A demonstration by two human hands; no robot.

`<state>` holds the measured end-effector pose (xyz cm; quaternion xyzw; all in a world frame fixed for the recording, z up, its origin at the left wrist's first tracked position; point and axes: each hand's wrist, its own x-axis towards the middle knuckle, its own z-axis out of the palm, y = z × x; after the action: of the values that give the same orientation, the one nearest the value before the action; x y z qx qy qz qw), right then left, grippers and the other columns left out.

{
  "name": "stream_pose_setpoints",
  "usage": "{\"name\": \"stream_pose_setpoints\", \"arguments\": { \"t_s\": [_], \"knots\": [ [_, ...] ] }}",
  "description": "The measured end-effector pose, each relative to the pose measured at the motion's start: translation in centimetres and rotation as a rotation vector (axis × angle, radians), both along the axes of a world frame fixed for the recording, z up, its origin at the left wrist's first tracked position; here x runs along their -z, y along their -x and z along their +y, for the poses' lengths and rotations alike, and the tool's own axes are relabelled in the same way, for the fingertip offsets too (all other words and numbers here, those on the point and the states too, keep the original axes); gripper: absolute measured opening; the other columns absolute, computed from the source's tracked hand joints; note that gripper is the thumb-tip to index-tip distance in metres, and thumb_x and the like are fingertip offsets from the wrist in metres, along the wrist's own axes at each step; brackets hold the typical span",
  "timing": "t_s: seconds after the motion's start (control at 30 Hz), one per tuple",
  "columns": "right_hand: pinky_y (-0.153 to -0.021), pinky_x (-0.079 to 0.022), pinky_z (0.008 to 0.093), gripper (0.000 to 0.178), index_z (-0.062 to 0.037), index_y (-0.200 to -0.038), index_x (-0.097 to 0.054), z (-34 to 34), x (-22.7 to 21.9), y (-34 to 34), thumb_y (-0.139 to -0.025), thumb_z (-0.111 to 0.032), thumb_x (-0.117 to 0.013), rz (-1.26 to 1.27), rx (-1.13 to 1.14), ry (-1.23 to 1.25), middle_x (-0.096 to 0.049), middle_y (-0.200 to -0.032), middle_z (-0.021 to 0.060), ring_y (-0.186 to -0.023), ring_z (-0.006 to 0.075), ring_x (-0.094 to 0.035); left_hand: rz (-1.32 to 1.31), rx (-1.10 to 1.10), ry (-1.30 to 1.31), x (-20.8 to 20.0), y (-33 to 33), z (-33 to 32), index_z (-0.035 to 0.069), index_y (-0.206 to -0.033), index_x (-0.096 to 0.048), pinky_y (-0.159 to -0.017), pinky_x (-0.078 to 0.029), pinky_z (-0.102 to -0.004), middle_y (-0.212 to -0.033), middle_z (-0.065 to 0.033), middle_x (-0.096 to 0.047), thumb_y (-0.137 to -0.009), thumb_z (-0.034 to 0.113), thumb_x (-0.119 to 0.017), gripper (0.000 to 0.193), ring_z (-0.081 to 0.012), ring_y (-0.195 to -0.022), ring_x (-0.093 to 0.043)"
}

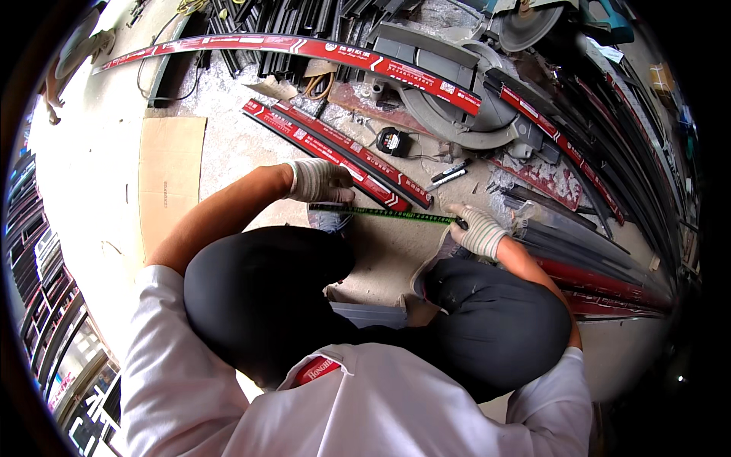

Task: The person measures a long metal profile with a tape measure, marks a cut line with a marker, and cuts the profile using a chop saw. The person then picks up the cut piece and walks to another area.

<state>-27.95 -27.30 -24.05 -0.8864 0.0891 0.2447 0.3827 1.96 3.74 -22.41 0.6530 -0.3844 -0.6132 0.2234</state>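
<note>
Both of my hands wear striped light gloves with the fingertips bare. A narrow green and black strip (396, 215) with fine marks along it, like a ruler, runs between them above my knees. My left hand (320, 181) has its fingers closed at the strip's left part. The strip's right end, where a small dark piece shows, sits pinched in my right hand (478, 231). Just beyond lie two red-faced dark bars (327, 152), side by side and slanting toward me. A black tape measure (393, 142) and a marker pen (448, 179) rest on the floor past them.
A mitre saw (464, 99) stands at the back right. One long red-faced bar (304, 47) crosses the far side onto it. Dark bars (609, 145) crowd the right. Flat cardboard (171, 183) lies at left, and stacked frames (53, 282) line the far left.
</note>
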Motion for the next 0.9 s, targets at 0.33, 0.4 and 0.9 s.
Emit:
{"name": "stream_pose_setpoints", "arguments": {
  "t_s": [0.33,0.4,0.9],
  "knots": [
    [-0.098,-0.053,0.0496,0.051,-0.0098,-0.139,-0.060,-1.5,3.0,1.1,-0.093,-0.031,-0.058,0.307,0.128,0.046,-0.070,-0.112,0.0274,-0.106,0.0453,-0.067,0.091,0.201,-0.149,1.3,-0.2,-5.5,0.004,-0.118,-0.074,-0.089,-0.056,-0.0372,-0.103,-0.0147,-0.077,-0.098,0.041,-0.069,0.043,-0.0246,-0.099,-0.073],
    [-0.099,-0.052,0.0497,0.051,-0.0078,-0.139,-0.059,-1.4,3.8,0.9,-0.093,-0.030,-0.059,0.240,0.121,-0.007,-0.069,-0.114,0.0285,-0.108,0.0462,-0.066,0.081,0.217,-0.079,1.9,-0.3,-5.7,0.006,-0.129,-0.070,-0.096,-0.054,-0.0383,-0.115,-0.0158,-0.075,-0.096,0.041,-0.070,0.048,-0.0283,-0.110,-0.071],
    [-0.098,-0.053,0.0481,0.042,-0.0062,-0.128,-0.064,-4.1,6.0,0.1,-0.089,-0.024,-0.066,0.395,0.119,-0.011,-0.068,-0.119,0.0269,-0.112,0.0442,-0.065,0.917,-1.609,0.417,4.5,-16.9,-10.1,0.006,-0.134,-0.056,-0.108,-0.050,-0.0473,-0.125,-0.0133,-0.067,-0.093,0.064,-0.066,0.072,-0.0303,-0.120,-0.063]
  ]
}}
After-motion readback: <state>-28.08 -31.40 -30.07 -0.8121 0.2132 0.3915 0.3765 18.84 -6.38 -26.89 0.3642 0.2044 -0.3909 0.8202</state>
